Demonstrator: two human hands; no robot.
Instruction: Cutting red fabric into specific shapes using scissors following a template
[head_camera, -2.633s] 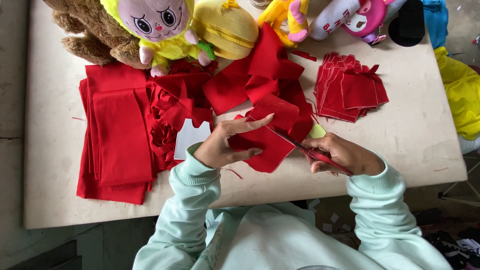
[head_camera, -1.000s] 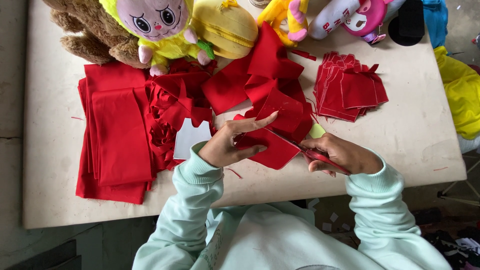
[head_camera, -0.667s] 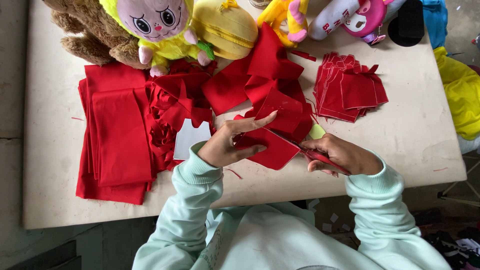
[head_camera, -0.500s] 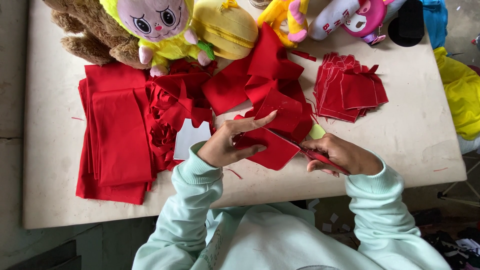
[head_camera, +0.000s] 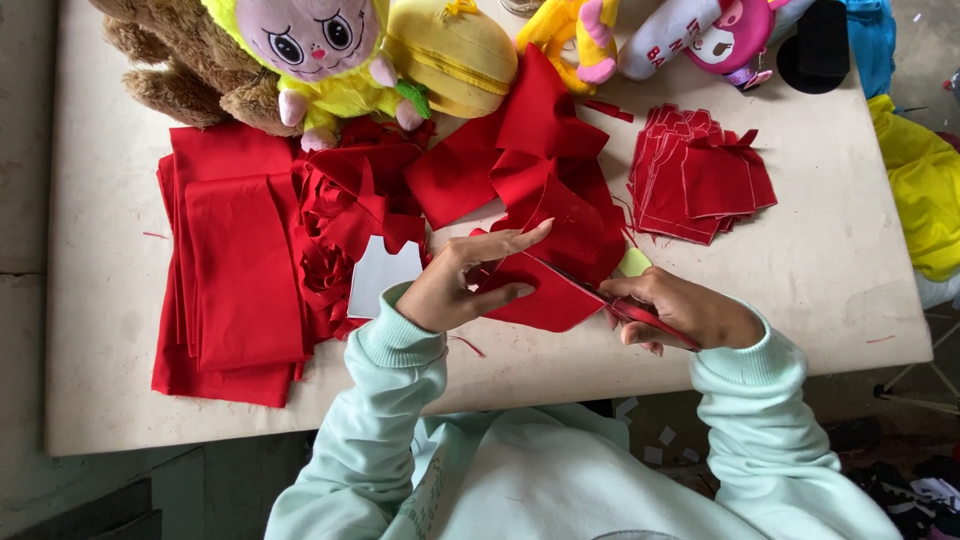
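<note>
My left hand (head_camera: 462, 282) pinches a piece of red fabric (head_camera: 545, 298) just above the table's front edge, thumb under and fingers over it. My right hand (head_camera: 680, 312) grips red-handled scissors (head_camera: 640, 316), whose blades reach into the right side of that piece. A loose heap of red fabric offcuts (head_camera: 540, 190) lies right behind the piece. A small yellow-green scrap (head_camera: 634, 263) shows beside my right hand.
A beige table (head_camera: 820, 270) carries folded red cloth (head_camera: 230, 270) at left, a white card template (head_camera: 380, 275), and a stack of cut red pieces (head_camera: 700, 180) at right. Plush toys (head_camera: 320, 60) line the far edge. Yellow fabric (head_camera: 925, 200) hangs off the right.
The red piece has turned slightly in my left hand and the scissors have crept along its edge. Both hands stay in the same spot.
</note>
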